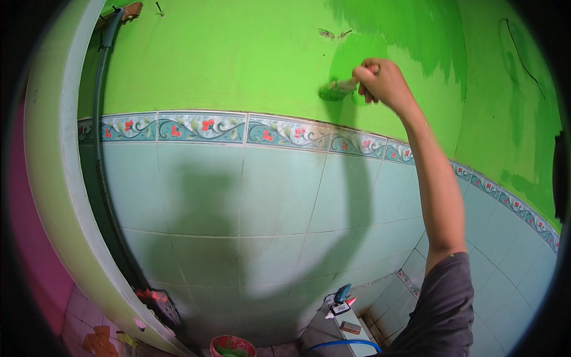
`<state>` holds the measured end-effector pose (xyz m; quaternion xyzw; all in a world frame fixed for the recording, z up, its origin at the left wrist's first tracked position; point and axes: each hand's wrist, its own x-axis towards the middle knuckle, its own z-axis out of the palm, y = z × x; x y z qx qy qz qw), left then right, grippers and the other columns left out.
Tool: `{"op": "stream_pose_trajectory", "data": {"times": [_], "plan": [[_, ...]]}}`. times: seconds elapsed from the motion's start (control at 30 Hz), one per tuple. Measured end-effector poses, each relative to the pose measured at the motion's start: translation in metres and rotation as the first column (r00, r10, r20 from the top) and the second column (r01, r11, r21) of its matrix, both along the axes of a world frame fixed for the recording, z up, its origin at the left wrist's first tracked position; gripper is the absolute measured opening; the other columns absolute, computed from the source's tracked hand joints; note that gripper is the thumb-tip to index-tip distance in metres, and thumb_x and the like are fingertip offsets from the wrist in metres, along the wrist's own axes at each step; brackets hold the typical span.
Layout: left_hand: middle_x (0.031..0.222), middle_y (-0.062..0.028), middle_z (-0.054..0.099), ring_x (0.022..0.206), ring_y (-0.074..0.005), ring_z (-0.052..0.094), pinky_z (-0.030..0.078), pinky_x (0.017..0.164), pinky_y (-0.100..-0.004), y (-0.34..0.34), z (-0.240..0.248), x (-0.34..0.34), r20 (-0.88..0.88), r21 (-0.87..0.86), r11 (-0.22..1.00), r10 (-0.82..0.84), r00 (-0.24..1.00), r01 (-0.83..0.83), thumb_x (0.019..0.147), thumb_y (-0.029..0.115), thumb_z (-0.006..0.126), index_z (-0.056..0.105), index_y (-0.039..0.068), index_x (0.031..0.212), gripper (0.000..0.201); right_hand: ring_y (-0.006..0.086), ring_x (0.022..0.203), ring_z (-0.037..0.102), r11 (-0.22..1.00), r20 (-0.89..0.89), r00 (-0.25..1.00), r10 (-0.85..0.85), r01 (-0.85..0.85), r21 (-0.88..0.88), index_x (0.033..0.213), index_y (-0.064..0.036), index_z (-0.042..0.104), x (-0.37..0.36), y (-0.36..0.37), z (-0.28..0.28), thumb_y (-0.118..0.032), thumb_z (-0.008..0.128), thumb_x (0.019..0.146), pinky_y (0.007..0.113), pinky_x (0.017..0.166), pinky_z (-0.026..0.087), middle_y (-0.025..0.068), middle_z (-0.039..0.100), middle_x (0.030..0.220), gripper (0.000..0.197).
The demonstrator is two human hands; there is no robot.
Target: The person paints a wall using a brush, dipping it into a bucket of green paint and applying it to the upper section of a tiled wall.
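My right hand [382, 83] is closed around the handle of a paintbrush [338, 89]. Its bristles are coated with green paint and touch the green wall [226, 59], a little above the tile border. Around the brush the paint is a darker green, and a darker, streaky painted area [410, 30] spreads toward the upper right corner. My right arm reaches up from the lower right in a dark sleeve [443, 303]. My left hand does not show.
Pale tiles [279, 190] with a floral border [202, 128] cover the lower wall. A red bucket [234, 340] holding green paint stands at the bottom. Small items, including a brush [351, 327], lie on a ledge beside a blue hose [345, 343]. A pale door frame [59, 178] rises at left.
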<state>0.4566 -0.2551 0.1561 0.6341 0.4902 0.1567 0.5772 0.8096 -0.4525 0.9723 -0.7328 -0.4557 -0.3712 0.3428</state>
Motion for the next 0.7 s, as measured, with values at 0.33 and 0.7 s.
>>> {"op": "stream_pose_trajectory", "data": {"times": [0.33,0.7], "plan": [[0.090,-0.0099,0.055,0.076,-0.0212,0.052,0.044,0.064,-0.0364,0.002,-0.024,-0.012,0.016,0.018,0.995,0.098,0.995,-0.099,0.091,0.036,0.060,0.053,0.000,0.107,0.040,0.0178,0.048,0.061,0.946,0.337,0.940,0.061,-0.162,0.282,0.081,0.0017,0.064,-0.003,0.036,0.063,-0.026,0.059,0.083,0.030,0.049,0.048,0.0117,0.063,0.061,0.028],[0.081,-0.0057,0.054,0.068,-0.0180,0.049,0.041,0.059,-0.0355,0.004,-0.021,-0.022,0.069,0.007,0.995,0.100,0.993,-0.100,0.091,0.040,0.059,0.057,0.001,0.092,0.038,0.0310,0.047,0.052,0.977,0.376,0.926,0.004,-0.084,0.197,0.075,0.0019,0.057,0.000,0.049,-0.087,-0.018,0.061,0.084,0.037,0.048,0.042,0.0180,0.053,0.056,0.022]]}}
